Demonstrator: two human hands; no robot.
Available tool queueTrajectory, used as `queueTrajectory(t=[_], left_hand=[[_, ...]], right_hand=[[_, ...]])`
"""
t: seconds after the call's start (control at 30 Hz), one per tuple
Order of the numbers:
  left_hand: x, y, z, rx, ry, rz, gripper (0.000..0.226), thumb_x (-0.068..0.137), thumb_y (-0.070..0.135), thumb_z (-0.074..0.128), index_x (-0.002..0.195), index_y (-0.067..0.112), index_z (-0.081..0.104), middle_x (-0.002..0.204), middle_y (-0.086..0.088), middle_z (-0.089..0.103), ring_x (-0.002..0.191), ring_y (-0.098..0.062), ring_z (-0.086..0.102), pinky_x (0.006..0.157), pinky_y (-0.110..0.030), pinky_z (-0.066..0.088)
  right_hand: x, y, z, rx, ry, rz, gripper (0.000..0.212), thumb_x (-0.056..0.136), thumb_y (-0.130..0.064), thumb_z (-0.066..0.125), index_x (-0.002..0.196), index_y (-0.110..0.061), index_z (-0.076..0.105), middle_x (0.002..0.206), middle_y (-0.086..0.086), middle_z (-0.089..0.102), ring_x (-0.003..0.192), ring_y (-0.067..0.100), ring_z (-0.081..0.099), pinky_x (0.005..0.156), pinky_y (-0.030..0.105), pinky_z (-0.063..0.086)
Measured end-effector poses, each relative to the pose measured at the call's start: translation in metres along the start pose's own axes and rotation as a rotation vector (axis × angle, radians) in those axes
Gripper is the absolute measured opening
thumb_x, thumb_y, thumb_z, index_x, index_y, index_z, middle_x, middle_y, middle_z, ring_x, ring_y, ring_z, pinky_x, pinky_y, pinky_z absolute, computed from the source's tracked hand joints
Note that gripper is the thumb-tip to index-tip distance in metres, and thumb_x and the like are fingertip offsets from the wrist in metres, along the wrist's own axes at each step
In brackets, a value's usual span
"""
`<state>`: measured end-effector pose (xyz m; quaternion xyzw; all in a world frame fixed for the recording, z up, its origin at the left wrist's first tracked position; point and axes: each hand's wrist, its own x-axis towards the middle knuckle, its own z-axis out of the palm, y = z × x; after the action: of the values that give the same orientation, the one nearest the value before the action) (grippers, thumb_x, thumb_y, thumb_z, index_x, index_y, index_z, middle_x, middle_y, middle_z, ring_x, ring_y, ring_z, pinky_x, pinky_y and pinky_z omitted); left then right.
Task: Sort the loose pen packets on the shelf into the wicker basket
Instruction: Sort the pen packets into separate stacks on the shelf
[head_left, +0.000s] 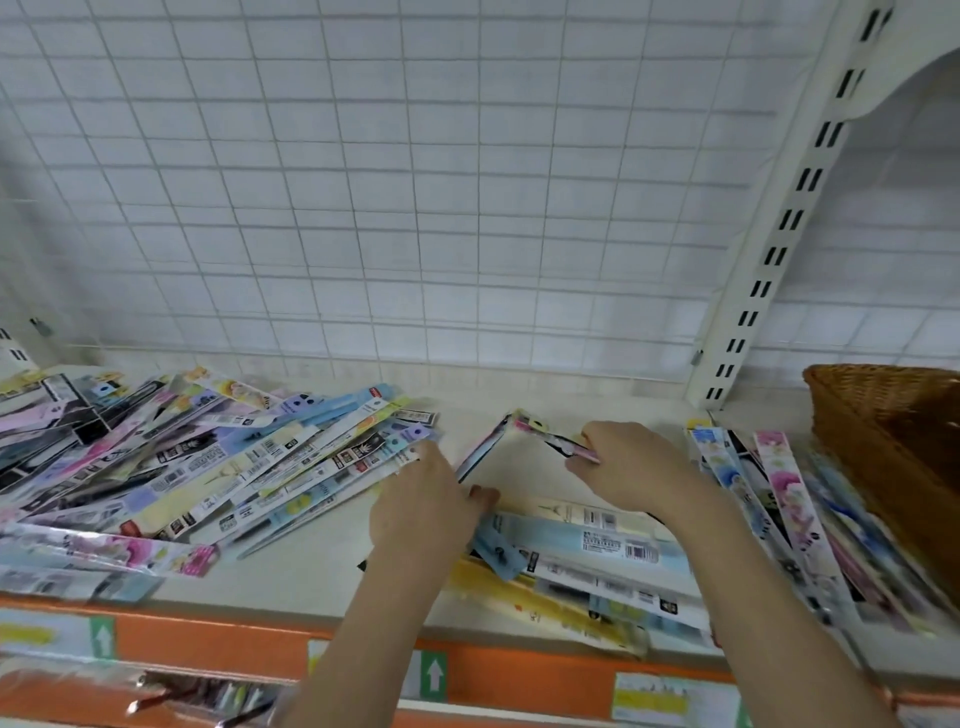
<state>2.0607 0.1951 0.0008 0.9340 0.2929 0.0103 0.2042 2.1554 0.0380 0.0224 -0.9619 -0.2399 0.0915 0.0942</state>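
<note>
- Hands meet mid-shelf: right hand pinches a pink-tipped pen packet, its length slanting up-left; left hand grasps another packet.
- Wicker basket sits at the shelf's right edge; bare shelf shows between the hands.

Pen packets: long flat multicoloured pen packets, glossy plastic film.
Basket: brown woven wicker basket, rough.
Shelf: cream shelf board, smooth matt.
Backing: white wire grid panel, painted metal.

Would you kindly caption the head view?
Both hands gather pen packets on the shelf beside a wicker basket.
</note>
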Motion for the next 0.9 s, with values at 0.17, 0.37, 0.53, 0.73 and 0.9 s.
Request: queueTrajectory(t=[0.17, 0.37, 0.53, 0.73, 0.9], left_hand=[[0.007, -0.002, -0.004, -0.035, -0.054, 0.011, 0.053, 0.084, 0.037, 0.060, 0.121, 0.007, 0.038, 0.109, -0.010, 0.059, 0.099, -0.027, 0.057, 0.073, -0.033, 0.042], [0.004, -0.013, -0.021, -0.219, -0.129, 0.064, 0.023, 0.086, 0.021, 0.056, 0.099, 0.010, 0.042, 0.071, 0.002, 0.043, 0.060, -0.009, 0.042, 0.049, -0.022, 0.031], [-0.005, -0.024, -0.041, -0.478, -0.180, 0.055, 0.046, 0.084, 0.012, 0.056, 0.126, 0.012, 0.040, 0.082, 0.001, 0.057, 0.062, -0.013, 0.053, 0.053, -0.024, 0.042], [-0.013, -0.038, -0.055, -0.509, -0.097, 0.087, 0.023, 0.085, 0.005, 0.049, 0.065, 0.010, 0.039, 0.047, 0.004, 0.033, 0.037, -0.007, 0.032, 0.038, -0.015, 0.032], [-0.012, -0.052, -0.063, -0.547, 0.045, 0.037, 0.023, 0.092, 0.011, 0.043, 0.069, 0.009, 0.038, 0.053, -0.001, 0.032, 0.046, -0.015, 0.031, 0.046, -0.023, 0.025]], right_hand=[[-0.005, 0.006, 0.001, 0.046, -0.034, 0.022, 0.037, 0.085, -0.047, 0.058, 0.069, -0.018, 0.041, 0.069, -0.003, 0.049, 0.060, 0.014, 0.046, 0.055, 0.028, 0.033], [-0.010, 0.005, -0.002, 0.078, -0.088, -0.004, 0.045, 0.074, -0.048, 0.069, 0.096, -0.011, 0.056, 0.100, 0.001, 0.064, 0.087, 0.021, 0.061, 0.076, 0.035, 0.049], [-0.013, -0.004, 0.001, 0.039, -0.212, -0.039, 0.048, 0.076, -0.047, 0.069, 0.102, -0.011, 0.051, 0.088, 0.000, 0.051, 0.080, 0.018, 0.050, 0.067, 0.032, 0.038], [-0.009, -0.010, 0.006, 0.113, -0.248, -0.055, 0.032, 0.080, -0.037, 0.067, 0.091, -0.009, 0.055, 0.085, 0.003, 0.057, 0.076, 0.019, 0.052, 0.061, 0.029, 0.036], [-0.009, -0.011, 0.004, 0.098, -0.222, -0.043, 0.037, 0.082, -0.037, 0.065, 0.102, -0.007, 0.056, 0.099, 0.006, 0.061, 0.091, 0.023, 0.058, 0.068, 0.029, 0.042]])
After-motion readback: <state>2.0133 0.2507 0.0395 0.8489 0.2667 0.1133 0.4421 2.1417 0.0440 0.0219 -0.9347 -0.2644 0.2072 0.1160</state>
